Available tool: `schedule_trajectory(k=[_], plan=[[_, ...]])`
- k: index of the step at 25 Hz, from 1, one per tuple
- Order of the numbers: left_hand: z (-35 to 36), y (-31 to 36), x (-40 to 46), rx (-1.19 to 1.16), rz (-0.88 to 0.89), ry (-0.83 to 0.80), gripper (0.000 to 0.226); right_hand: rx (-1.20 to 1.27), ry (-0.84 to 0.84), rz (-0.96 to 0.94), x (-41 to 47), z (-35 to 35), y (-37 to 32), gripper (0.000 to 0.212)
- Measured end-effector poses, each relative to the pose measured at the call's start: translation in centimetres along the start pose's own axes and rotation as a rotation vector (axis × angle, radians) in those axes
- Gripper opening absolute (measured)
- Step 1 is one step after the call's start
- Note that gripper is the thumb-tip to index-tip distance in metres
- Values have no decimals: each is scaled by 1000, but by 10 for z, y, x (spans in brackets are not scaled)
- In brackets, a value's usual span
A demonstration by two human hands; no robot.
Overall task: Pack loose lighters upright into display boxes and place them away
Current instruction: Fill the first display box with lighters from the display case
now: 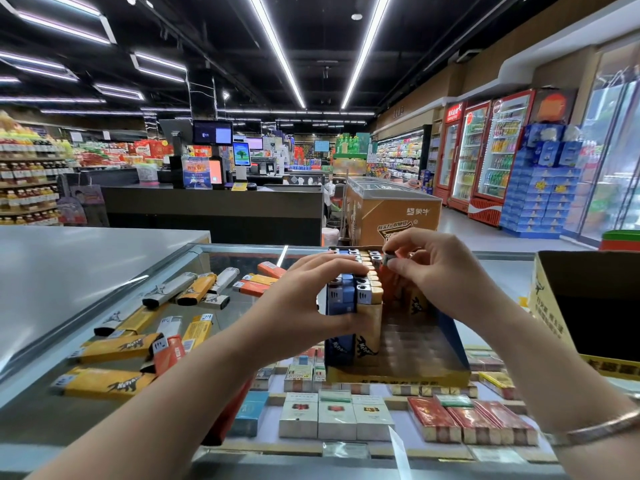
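Note:
A yellow display box (398, 374) stands on the glass counter, partly filled with upright blue and yellow lighters (353, 296) along its left side. My left hand (304, 303) lies over these upright lighters, fingers across their tops and thumb against the front blue one. My right hand (436, 271) pinches the metal head of one lighter (388, 260) at the far row of the box. Several loose lighters (138, 337), yellow, orange and silver, lie flat on the glass to the left.
A second yellow box (550, 306), open and dark inside, stands at the right. Cigarette packs (336, 415) show beneath the glass counter top (242, 258). A grey counter (69, 271) adjoins on the left. Checkout desks, a freezer and drink fridges stand beyond.

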State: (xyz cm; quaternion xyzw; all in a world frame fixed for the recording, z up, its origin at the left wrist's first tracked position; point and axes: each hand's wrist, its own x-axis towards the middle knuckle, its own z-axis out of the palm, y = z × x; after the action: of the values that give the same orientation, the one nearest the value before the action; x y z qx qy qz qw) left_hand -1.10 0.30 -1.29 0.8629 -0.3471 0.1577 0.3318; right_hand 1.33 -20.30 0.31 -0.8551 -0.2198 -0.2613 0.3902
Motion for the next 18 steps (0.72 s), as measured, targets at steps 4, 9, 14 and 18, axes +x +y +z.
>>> schedule_trajectory(k=[4, 9, 14, 18], plan=[[0, 1, 0, -4, 2, -7, 54, -84, -49, -25, -4, 6, -2, 16], [1, -1, 0, -11, 4, -3, 53, -247, -20, -76, -3, 12, -5, 11], [2, -5, -1, 25, 13, 6, 52, -398, 25, -38, -2, 8, 4, 14], [1, -7, -1, 18, 19, 18, 47, 50, -47, 76, -1, 6, 7, 27]])
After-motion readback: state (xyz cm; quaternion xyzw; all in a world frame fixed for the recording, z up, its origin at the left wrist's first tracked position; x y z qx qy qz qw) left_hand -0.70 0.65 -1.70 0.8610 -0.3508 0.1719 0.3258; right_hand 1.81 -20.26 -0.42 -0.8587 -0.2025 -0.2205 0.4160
